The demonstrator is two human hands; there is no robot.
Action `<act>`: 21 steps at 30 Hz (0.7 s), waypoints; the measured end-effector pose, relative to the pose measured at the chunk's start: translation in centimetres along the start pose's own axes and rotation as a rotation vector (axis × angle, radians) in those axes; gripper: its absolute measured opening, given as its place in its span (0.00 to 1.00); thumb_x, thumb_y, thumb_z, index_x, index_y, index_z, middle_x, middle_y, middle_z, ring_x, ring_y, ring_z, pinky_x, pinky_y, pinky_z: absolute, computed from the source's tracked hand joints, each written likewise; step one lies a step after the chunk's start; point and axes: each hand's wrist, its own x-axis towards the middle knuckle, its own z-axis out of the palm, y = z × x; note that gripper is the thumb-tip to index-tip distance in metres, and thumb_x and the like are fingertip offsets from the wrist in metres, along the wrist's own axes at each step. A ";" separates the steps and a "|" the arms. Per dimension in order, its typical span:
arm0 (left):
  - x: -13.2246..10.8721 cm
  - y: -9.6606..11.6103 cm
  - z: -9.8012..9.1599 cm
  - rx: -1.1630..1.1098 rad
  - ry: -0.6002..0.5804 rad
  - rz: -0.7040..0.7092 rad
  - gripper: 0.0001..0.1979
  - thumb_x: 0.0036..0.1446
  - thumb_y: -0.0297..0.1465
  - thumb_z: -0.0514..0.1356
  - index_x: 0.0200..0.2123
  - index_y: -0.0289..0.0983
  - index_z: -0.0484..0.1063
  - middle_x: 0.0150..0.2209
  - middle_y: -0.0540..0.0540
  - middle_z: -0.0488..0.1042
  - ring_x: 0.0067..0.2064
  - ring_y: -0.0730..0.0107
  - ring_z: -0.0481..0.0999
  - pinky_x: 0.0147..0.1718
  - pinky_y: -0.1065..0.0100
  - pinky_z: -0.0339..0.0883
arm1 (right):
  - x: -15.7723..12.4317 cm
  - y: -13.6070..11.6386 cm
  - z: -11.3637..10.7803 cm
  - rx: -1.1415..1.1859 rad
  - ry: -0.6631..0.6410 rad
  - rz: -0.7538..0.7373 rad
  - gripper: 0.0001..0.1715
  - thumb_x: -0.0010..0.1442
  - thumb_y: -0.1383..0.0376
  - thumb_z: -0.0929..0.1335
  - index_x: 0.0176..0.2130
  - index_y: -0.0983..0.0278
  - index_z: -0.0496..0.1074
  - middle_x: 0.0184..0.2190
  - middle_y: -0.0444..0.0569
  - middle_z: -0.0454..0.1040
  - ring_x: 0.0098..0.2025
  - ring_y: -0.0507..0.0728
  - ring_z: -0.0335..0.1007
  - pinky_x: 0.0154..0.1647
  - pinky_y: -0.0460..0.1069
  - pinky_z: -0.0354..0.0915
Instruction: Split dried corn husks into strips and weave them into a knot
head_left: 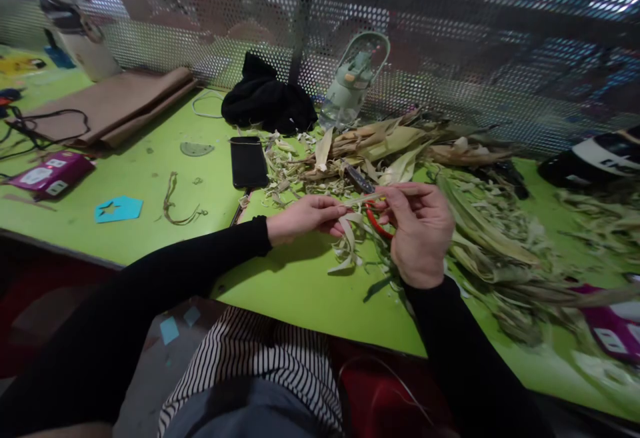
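My left hand [307, 217] is closed in a pinch on one end of a thin, pale corn husk strip [363, 200]. The strip runs across to my right hand [419, 228], whose thumb and fingers pinch its other side. A curled loose end [349, 245] hangs below my left fingers. Red-handled scissors [379, 223] lie just behind and beside my right fingers, blades pointing away; whether the fingers touch them I cannot tell. Beyond both hands is a heap of dried corn husks [380, 141], and more long husks [493, 238] lie to the right.
A black phone [249, 162], a black cloth [267, 98] and a green bottle [350, 85] are behind my hands on the green table [280, 291]. Brown paper [115, 105], a blue tag [119, 209] and a purple packet [53, 173] lie left. A perforated metal panel [200, 31] stands behind.
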 end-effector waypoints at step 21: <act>-0.5 0.9 0.4 -0.334 0.047 0.100 0.13 0.66 0.36 0.57 0.34 0.32 0.74 0.27 0.48 0.75 0.32 0.75 0.77 0.44 0.68 0.75 | -0.3 -0.3 -0.5 -0.311 -0.253 0.013 0.06 0.58 0.61 0.73 0.35 0.60 0.73 0.25 0.41 0.71 0.23 0.50 0.62 0.23 0.47 0.61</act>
